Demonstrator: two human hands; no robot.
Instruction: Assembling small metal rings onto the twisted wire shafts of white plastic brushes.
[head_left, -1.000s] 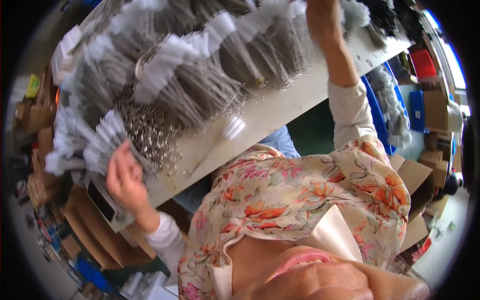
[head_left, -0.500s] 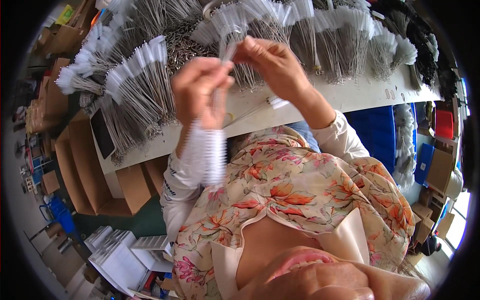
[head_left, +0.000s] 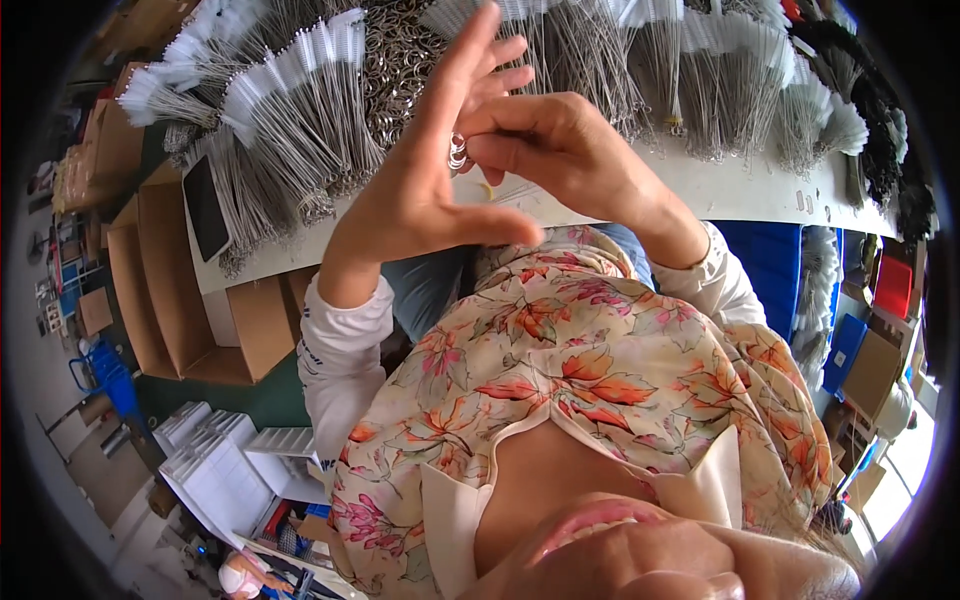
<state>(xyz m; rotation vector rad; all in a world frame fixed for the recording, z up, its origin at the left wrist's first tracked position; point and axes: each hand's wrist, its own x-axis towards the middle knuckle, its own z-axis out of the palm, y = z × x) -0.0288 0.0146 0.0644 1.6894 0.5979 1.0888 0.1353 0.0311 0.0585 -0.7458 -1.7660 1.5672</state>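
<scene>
My left hand (head_left: 425, 175) is raised over the table's near edge, its fingers stretched upward and its thumb pointing right. Close against its palm are several small shiny metal rings (head_left: 457, 152), pinched by the fingers of my right hand (head_left: 570, 150). Part of the rings is hidden by the fingers. Beyond the hands lies a heap of similar metal rings (head_left: 400, 70). Bundles of wire-handled brushes with white bristles (head_left: 290, 80) flank the heap on the left, and more brush bundles (head_left: 580, 70) lie on the right.
A black phone (head_left: 206, 210) lies at the white table's (head_left: 690, 190) left edge. Open cardboard boxes (head_left: 185, 310) stand below it. Blue bins (head_left: 760, 260) are under the table on the right. Black brushes (head_left: 870, 120) lie at the far right end. Another person (head_left: 243, 577) shows at lower left.
The white-bristled brush that hung from my left hand is no longer seen there. My left hand has opened, and my right hand has come down beside its palm with rings.
</scene>
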